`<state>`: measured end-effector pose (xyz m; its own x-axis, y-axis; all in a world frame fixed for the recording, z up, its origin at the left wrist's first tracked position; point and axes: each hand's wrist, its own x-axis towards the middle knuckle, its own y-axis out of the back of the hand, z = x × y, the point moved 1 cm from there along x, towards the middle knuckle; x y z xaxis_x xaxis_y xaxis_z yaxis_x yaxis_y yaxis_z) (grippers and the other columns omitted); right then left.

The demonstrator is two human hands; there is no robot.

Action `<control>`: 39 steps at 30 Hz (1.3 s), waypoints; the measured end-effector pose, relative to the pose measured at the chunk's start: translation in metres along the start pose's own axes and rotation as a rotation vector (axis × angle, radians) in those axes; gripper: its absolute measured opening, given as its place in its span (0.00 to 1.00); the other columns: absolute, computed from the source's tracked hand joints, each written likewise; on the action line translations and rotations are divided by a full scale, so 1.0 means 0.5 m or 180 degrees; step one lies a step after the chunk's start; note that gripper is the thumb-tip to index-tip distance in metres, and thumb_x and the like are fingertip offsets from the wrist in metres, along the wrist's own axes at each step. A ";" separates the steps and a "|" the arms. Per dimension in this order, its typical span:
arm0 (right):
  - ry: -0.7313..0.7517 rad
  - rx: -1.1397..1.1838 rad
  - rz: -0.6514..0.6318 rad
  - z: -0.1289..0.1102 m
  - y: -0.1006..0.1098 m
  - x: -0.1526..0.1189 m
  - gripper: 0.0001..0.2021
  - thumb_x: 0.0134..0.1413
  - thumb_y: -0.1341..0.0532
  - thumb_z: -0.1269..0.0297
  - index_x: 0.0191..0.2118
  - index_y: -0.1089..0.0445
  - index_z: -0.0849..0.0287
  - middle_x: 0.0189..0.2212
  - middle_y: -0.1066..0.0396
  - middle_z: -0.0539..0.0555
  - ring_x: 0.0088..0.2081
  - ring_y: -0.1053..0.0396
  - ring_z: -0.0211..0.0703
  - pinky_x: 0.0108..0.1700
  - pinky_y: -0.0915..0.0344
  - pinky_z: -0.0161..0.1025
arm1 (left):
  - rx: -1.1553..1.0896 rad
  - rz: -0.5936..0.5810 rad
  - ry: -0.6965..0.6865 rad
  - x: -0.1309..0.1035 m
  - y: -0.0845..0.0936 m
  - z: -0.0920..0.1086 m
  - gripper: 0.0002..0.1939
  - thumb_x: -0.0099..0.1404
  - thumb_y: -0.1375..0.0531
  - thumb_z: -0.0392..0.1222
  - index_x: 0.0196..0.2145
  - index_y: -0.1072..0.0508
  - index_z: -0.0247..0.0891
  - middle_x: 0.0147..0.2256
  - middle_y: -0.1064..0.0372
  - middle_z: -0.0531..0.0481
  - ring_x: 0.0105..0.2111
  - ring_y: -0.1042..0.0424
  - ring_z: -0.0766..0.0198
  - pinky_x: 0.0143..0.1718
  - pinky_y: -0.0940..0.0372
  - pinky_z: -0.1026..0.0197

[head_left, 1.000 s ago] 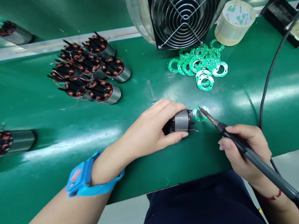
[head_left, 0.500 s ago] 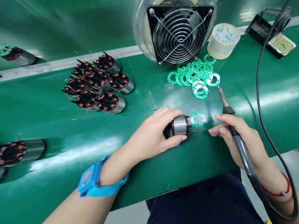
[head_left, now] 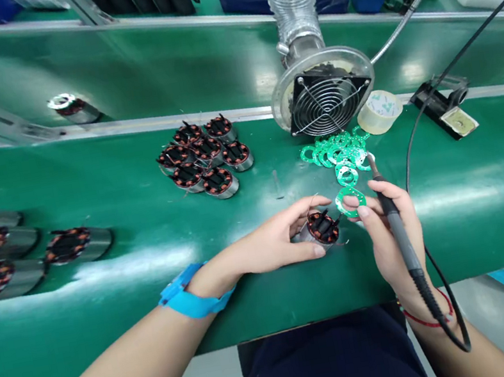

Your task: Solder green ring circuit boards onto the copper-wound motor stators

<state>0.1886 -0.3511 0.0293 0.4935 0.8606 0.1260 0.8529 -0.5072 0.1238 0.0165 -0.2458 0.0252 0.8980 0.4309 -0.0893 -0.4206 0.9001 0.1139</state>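
Head view. Half a second ago the green ring sat just off the motor core's end, clear of the fingers; now the right hand has it pinched between thumb and fingertips, that same hand closed round the soldering iron. Ring is beside the core's upper right edge; contact cannot be told. Motor core, sideways before, now tipped with its wound end up. Left hand still curled about it, thumb and fingers partly spread on opposite sides.

Materials: core a smooth grey metal cylinder, copper windings, black prongs, loose thin wires. Ring flat, thin, round-holed; more like it in a loose pile under the wire-grilled fan. Iron's grip dark, slim. Surface green, glossy, streaked with reflected light.
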 end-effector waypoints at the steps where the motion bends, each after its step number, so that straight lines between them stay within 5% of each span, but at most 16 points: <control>1: -0.0049 0.0167 0.0045 0.001 -0.003 0.003 0.14 0.63 0.40 0.62 0.52 0.38 0.52 0.36 0.22 0.52 0.41 0.22 0.42 0.41 0.25 0.40 | 0.0220 -0.0013 -0.0082 0.000 0.001 0.001 0.30 0.61 0.36 0.40 0.59 0.38 0.41 0.55 0.32 0.42 0.53 0.29 0.56 0.52 0.31 0.51; 7: -0.0177 0.0567 -0.0325 0.008 -0.012 0.033 0.15 0.64 0.43 0.58 0.54 0.39 0.52 0.29 0.30 0.47 0.29 0.28 0.36 0.29 0.32 0.33 | 0.1431 0.0067 -0.0591 0.007 -0.008 0.001 0.23 0.61 0.35 0.38 0.54 0.32 0.40 0.53 0.29 0.43 0.54 0.31 0.54 0.57 0.37 0.47; 16: 0.0114 0.0338 -0.0799 -0.001 -0.010 0.048 0.14 0.66 0.44 0.57 0.55 0.39 0.51 0.27 0.29 0.46 0.31 0.28 0.39 0.34 0.31 0.37 | 0.1345 0.0035 -0.0644 0.005 -0.008 -0.014 0.25 0.62 0.34 0.39 0.55 0.34 0.40 0.53 0.30 0.43 0.53 0.31 0.56 0.53 0.35 0.53; 20: 0.0411 0.0131 -0.1415 -0.018 -0.008 0.051 0.13 0.68 0.46 0.59 0.55 0.39 0.52 0.22 0.34 0.43 0.24 0.33 0.36 0.31 0.32 0.36 | 0.1683 0.0016 -0.0872 0.007 -0.017 -0.002 0.18 0.63 0.35 0.41 0.49 0.32 0.39 0.47 0.28 0.45 0.47 0.29 0.55 0.50 0.36 0.53; 23: 0.0814 -0.0565 -0.1582 -0.029 0.008 0.048 0.19 0.65 0.42 0.61 0.59 0.42 0.50 0.37 0.25 0.50 0.37 0.25 0.40 0.42 0.27 0.42 | 0.2148 0.0374 -0.0892 0.008 -0.017 0.004 0.17 0.63 0.36 0.45 0.46 0.33 0.37 0.45 0.28 0.43 0.44 0.30 0.53 0.46 0.38 0.52; 26: 0.0749 -0.1257 -0.1618 -0.034 0.023 0.044 0.27 0.59 0.36 0.59 0.61 0.46 0.48 0.57 0.30 0.58 0.55 0.29 0.49 0.55 0.30 0.51 | 0.2482 0.0772 -0.0900 0.009 -0.018 -0.003 0.17 0.65 0.39 0.48 0.46 0.35 0.35 0.42 0.29 0.42 0.42 0.30 0.52 0.42 0.39 0.52; 29: 0.0340 -0.1674 -0.1991 -0.034 0.026 0.046 0.23 0.60 0.38 0.60 0.58 0.43 0.49 0.53 0.27 0.58 0.53 0.26 0.51 0.54 0.29 0.53 | 0.2745 0.1070 -0.0832 0.016 -0.029 -0.020 0.18 0.66 0.41 0.50 0.46 0.36 0.34 0.40 0.30 0.41 0.40 0.32 0.51 0.40 0.40 0.52; 35: 0.0020 -0.1718 -0.1839 -0.035 0.012 0.062 0.19 0.59 0.40 0.59 0.55 0.40 0.50 0.44 0.22 0.54 0.44 0.22 0.50 0.48 0.28 0.49 | 0.2631 0.1232 -0.0123 0.026 -0.050 -0.032 0.19 0.62 0.35 0.46 0.45 0.36 0.36 0.41 0.33 0.44 0.40 0.35 0.52 0.41 0.40 0.52; 39: -0.0023 -0.1566 -0.1399 -0.034 -0.005 0.058 0.15 0.62 0.43 0.55 0.53 0.39 0.50 0.40 0.20 0.52 0.40 0.22 0.47 0.44 0.28 0.45 | 0.2463 0.1226 -0.0064 0.026 -0.061 -0.029 0.20 0.60 0.34 0.45 0.44 0.36 0.35 0.43 0.34 0.42 0.42 0.36 0.51 0.43 0.38 0.50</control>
<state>0.1978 -0.3258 0.0494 0.1195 0.9918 -0.0454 0.7987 -0.0689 0.5977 0.0391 -0.2667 0.0060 0.7162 0.6891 0.1105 -0.4961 0.3913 0.7751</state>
